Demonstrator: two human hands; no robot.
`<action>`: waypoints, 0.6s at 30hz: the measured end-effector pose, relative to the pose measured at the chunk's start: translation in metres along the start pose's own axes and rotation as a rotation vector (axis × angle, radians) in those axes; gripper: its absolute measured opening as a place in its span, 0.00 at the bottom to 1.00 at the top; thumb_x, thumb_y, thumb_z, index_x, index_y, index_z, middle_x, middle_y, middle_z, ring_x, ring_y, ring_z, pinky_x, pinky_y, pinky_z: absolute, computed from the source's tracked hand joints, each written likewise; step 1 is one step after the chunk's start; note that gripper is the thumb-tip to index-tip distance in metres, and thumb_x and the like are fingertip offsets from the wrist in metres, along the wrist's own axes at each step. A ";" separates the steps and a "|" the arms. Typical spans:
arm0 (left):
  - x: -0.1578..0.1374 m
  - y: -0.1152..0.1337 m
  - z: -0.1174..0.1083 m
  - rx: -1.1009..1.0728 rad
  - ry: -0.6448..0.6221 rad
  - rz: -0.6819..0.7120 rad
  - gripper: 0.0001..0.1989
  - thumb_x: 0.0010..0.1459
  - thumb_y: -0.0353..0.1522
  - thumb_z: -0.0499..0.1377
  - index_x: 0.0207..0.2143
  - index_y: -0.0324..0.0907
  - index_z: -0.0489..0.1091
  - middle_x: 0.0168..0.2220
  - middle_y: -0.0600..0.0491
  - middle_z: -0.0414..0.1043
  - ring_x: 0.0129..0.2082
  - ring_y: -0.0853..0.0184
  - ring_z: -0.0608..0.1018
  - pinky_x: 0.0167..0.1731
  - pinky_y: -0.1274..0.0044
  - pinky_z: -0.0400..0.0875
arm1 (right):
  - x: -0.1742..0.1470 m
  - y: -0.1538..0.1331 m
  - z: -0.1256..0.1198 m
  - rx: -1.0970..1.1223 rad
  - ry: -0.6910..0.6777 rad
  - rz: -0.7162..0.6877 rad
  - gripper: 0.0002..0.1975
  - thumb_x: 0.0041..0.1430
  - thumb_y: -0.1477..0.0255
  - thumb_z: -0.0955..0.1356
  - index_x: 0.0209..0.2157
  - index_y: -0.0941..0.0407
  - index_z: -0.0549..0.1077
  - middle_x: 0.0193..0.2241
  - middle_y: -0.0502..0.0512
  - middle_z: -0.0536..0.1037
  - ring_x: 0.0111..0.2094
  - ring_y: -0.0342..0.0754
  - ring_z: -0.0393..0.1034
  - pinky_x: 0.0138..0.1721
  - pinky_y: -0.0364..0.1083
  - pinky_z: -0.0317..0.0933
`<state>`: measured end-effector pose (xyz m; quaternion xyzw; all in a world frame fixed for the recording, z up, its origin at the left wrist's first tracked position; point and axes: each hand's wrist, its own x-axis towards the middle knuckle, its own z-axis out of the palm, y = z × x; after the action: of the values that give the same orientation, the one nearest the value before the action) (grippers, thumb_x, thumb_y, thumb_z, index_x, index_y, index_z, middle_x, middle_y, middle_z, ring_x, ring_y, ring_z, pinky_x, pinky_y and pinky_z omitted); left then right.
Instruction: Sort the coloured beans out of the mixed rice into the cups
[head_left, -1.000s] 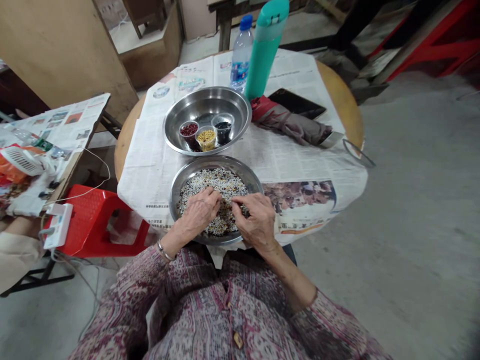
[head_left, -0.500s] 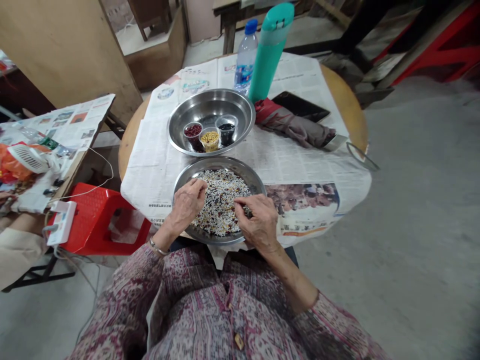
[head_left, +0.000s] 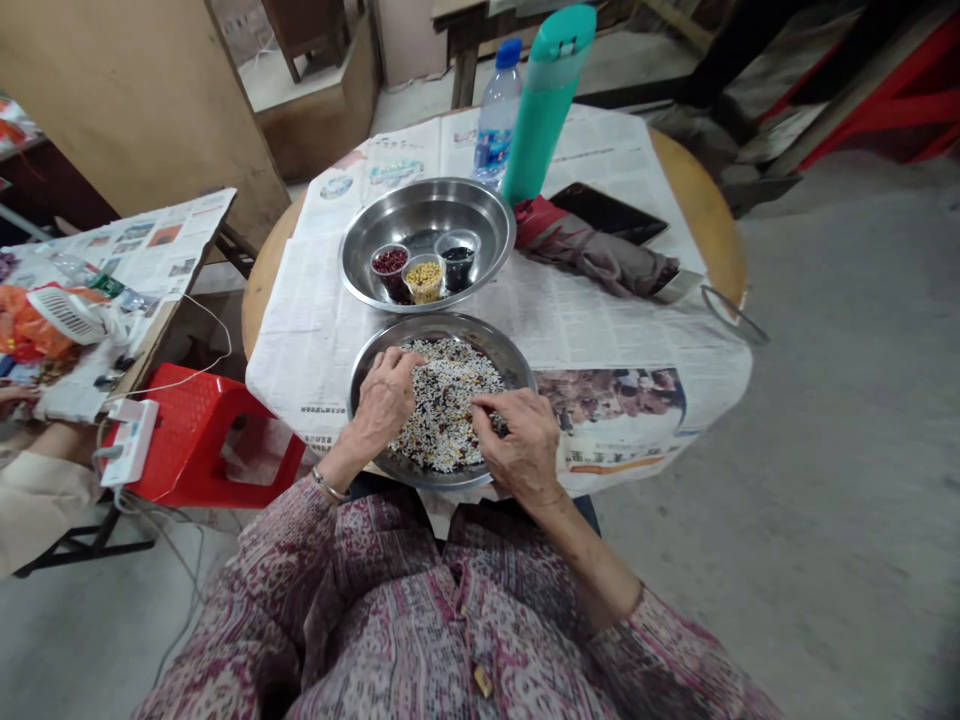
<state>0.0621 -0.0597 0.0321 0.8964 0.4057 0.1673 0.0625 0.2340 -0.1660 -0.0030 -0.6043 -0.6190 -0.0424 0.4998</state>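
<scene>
Close to my lap, a steel basin [head_left: 517, 365] holds white grains [head_left: 448, 440] mixed with dark, red and yellow beans. Over its left side, my left hand [head_left: 384, 402] has its fingers curled down at the grains; the fingertips are partly hidden. My right hand [head_left: 521, 440] is at the right side, thumb and forefinger pinched together. Whatever either hand holds is too small to make out. Behind stands a second steel basin [head_left: 420, 205] with three clear cups: red beans [head_left: 391, 262], yellow beans [head_left: 424, 278] and black beans [head_left: 457, 265].
Newspaper [head_left: 300, 340] covers the round table. Beyond the basins are a water bottle [head_left: 496, 125], a teal bottle [head_left: 547, 110], a folded umbrella [head_left: 600, 255] and a dark phone [head_left: 611, 212]. At left are a red stool [head_left: 191, 440], a power strip [head_left: 131, 440] and another person's arm [head_left: 64, 440].
My left hand has shifted slightly, its fingers reaching a little farther over the grains. My right hand keeps its pinch in nearly the same place. The view has swung slightly.
</scene>
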 end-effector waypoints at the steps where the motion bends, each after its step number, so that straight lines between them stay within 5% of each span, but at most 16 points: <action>1: -0.001 -0.001 -0.001 -0.001 0.004 -0.003 0.14 0.63 0.21 0.52 0.47 0.40 0.71 0.44 0.48 0.71 0.47 0.62 0.73 0.54 0.67 0.70 | 0.000 0.000 0.000 0.001 -0.003 0.003 0.04 0.62 0.76 0.69 0.33 0.54 0.76 0.29 0.51 0.81 0.33 0.49 0.72 0.40 0.49 0.61; 7: 0.003 0.004 -0.001 -0.014 -0.039 0.001 0.03 0.64 0.29 0.60 0.39 0.42 0.74 0.43 0.50 0.73 0.46 0.62 0.73 0.52 0.67 0.70 | -0.001 0.000 0.000 0.002 -0.007 0.014 0.05 0.62 0.76 0.68 0.33 0.54 0.76 0.30 0.51 0.82 0.33 0.49 0.73 0.41 0.49 0.61; 18: -0.002 0.005 -0.004 0.025 -0.014 -0.019 0.07 0.66 0.29 0.56 0.40 0.43 0.75 0.42 0.50 0.72 0.45 0.63 0.73 0.51 0.69 0.70 | -0.001 0.000 0.000 -0.010 0.005 -0.001 0.04 0.61 0.76 0.69 0.34 0.54 0.76 0.29 0.51 0.81 0.33 0.49 0.72 0.40 0.49 0.61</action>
<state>0.0631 -0.0648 0.0370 0.8943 0.4160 0.1551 0.0558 0.2341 -0.1664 -0.0035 -0.6063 -0.6179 -0.0474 0.4982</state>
